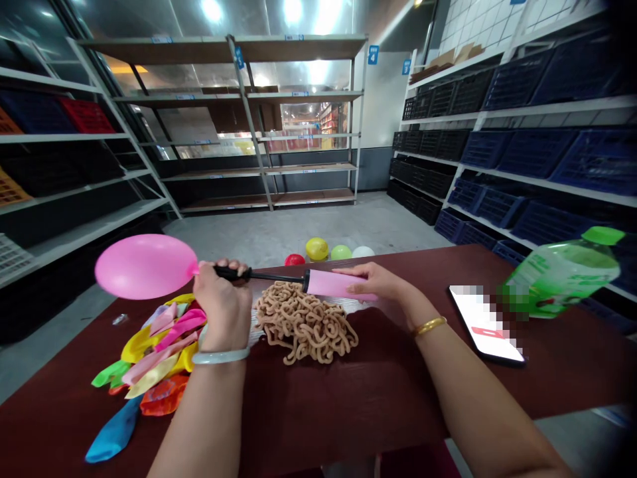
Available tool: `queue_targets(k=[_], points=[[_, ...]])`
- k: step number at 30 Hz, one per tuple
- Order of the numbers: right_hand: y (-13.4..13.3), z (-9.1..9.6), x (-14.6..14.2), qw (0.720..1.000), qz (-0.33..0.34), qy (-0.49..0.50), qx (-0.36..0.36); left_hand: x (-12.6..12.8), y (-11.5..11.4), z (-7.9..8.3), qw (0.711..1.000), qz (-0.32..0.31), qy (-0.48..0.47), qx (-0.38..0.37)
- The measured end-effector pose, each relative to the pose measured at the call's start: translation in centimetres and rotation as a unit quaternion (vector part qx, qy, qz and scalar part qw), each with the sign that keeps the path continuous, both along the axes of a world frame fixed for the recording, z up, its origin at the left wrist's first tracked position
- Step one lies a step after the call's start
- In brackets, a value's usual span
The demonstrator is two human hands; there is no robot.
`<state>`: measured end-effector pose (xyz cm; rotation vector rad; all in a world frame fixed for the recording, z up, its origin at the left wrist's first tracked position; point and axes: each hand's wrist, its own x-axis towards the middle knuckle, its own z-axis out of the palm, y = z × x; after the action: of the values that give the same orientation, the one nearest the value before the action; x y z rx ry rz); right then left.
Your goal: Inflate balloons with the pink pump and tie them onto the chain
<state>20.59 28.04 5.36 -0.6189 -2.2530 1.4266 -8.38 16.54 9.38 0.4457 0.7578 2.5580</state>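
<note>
My left hand (223,302) is closed round the black handle of a balloon pump, with the neck of an inflated pink balloon (146,267) at its thumb side. From that fist a dark rod runs right into the pump's pink barrel (328,283). My right hand (375,285) grips the barrel's far end, fingers along its top. Below the pump lies a heap of tan noodle-like strands (306,325) on a whitish sheet. Several uninflated balloons (159,345) in mixed colours are piled left of my left forearm, which partly hides them; a blue balloon (114,430) lies nearest me.
On the right of the dark red table (348,411) lie a phone (485,328) with a lit screen and a green-capped bottle (562,275), tilted. Inflated balloons (317,249) show beyond the far edge. Shelves (259,133) stand behind; crates (532,153) fill those on the right.
</note>
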Motion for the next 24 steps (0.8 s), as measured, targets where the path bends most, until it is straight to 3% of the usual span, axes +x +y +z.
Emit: queue_targets(k=[3, 7, 11, 14, 17, 21, 24], points=[[1.3, -0.7, 1.3, 0.999, -0.024, 0.002, -0.025, -0.7, 0.3, -0.2, 1.000, 0.025, -0.011, 0.005], [1.3, -0.5, 1.7, 0.997, -0.060, 0.009, -0.042, 2.4, 1.5, -1.4, 0.999, -0.016, -0.028, 0.017], [-0.5, 0.3, -0.4, 0.998, -0.052, 0.040, 0.018, 6.3, 2.1, -2.5, 0.996, -0.085, -0.022, 0.018], [-2.1, 0.1, -2.6, 0.997, -0.049, 0.048, 0.028, 7.5, 1.9, -2.5, 0.994, -0.104, -0.013, 0.013], [-2.8, -0.6, -3.7, 0.999, -0.032, 0.003, 0.002, 7.0, 1.1, -1.5, 0.995, -0.102, 0.014, 0.002], [-2.2, -0.5, -2.6, 0.996, 0.011, -0.057, -0.072, 3.8, -0.2, 0.4, 0.996, -0.075, 0.049, 0.013], [-1.2, 0.5, -0.6, 0.996, 0.008, -0.081, -0.047, 1.1, -0.7, 1.1, 0.999, -0.028, 0.040, 0.019]])
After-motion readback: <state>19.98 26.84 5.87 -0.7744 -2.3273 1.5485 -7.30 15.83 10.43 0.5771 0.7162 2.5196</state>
